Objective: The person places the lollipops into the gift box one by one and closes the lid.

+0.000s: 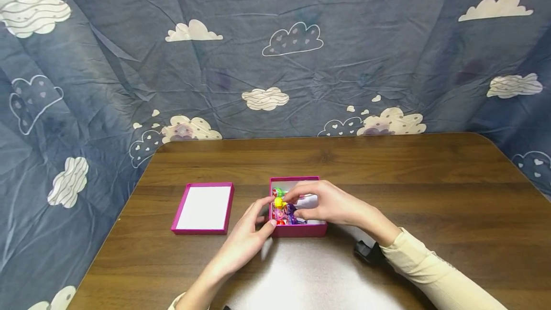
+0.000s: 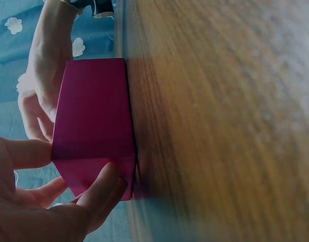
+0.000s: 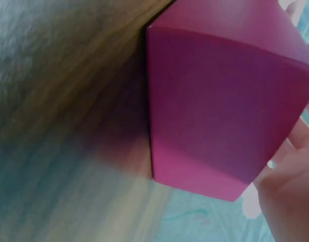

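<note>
A magenta open box [image 1: 300,231] with a pale inside stands on the table. Several brightly wrapped candies lie along its left side, among them a green candy [image 1: 277,192], a yellow candy [image 1: 279,202] and a dark purple candy [image 1: 291,214]. My left hand [image 1: 247,238] holds the box at its left side, thumb at the near corner, fingers against the outer wall. Over the box, my right hand [image 1: 331,202] reaches in, index finger and thumb spread on either side of the purple candy; I cannot tell whether they grip it. In the right wrist view the box wall hides the fingertips.
A square magenta lid [image 1: 202,232] with a white inside lies to the left of the box. Under the right forearm is a black wrist device [image 1: 365,250]. Behind the brown wooden table [image 1: 430,181] hangs a blue cloth [image 1: 232,75] with clouds.
</note>
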### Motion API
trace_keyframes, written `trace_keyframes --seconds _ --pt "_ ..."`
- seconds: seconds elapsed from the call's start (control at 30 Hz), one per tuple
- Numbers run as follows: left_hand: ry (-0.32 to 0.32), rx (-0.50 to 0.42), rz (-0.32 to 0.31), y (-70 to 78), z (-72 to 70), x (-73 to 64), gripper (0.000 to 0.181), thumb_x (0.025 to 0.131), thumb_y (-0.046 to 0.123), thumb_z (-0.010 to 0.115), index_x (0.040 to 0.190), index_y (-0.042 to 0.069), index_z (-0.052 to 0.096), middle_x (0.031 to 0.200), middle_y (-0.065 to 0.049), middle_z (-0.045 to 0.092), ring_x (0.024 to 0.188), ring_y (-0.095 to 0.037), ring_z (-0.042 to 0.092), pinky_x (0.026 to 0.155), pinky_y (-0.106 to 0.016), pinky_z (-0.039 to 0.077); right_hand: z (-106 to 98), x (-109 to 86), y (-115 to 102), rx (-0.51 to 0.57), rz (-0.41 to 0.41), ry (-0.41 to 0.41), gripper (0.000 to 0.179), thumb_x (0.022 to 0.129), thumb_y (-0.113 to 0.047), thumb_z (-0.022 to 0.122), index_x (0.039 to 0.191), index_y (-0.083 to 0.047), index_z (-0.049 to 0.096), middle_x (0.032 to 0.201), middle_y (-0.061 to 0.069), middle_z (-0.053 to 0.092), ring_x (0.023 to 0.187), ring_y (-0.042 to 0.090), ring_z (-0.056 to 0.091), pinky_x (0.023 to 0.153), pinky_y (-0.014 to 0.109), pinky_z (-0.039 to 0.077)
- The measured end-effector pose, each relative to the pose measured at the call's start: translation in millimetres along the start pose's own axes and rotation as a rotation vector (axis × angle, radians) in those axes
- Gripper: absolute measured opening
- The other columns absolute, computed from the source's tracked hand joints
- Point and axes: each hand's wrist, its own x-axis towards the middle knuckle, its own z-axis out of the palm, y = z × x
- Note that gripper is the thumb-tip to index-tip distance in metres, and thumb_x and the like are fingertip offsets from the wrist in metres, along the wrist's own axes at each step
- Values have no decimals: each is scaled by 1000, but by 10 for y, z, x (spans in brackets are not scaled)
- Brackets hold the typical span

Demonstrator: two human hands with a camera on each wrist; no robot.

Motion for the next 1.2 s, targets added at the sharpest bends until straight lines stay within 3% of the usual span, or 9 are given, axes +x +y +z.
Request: trace_keyframes --seconds 0.2,0.33,0.57,0.8,1.0,1.2 --pt "6 -3 -15 22 -3 -7 50 98 24 58 146 24 44 146 -4 44 121 -33 53 94 -57 44 -43 -74 -90 -47 19 105 31 85 -12 76 115 -18 70 111 -5 69 102 17 63 90 38 49" --pt "17 -3 21 43 -36 -17 49 98 20 58 145 22 45 145 -5 44 120 -32 55 94 -53 46 -70 -145 -188 -89 34 160 36 85 -10 75 119 -21 67 117 -9 65 102 16 62 84 36 51" --pt "117 25 61 103 -193 -126 49 97 13 61 143 23 48 143 -1 47 124 -31 52 95 -42 49 43 -220 -407 -27 111 242 35 89 -12 73 122 -22 64 118 -11 62 99 12 62 81 36 53" --pt "256 144 109 54 -489 -270 47 96 7 61 140 19 51 142 -2 49 128 -27 49 94 -41 50 283 -118 -684 100 160 278 34 92 -17 70 125 -21 63 121 -7 61 95 16 65 81 34 54" --pt "373 329 156 -60 -869 -369 44 93 4 62 136 11 55 137 -9 54 127 -26 50 96 -45 47 541 63 -879 263 197 261 37 94 -20 67 130 -25 57 125 -9 57 100 16 62 85 32 52" --pt "384 439 134 -184 -1196 -434 41 95 6 60 135 5 55 138 -16 52 124 -37 51 96 -53 44 774 244 -1027 429 230 211 43 96 -19 63 137 -26 51 133 -9 50 107 12 60 90 30 50"
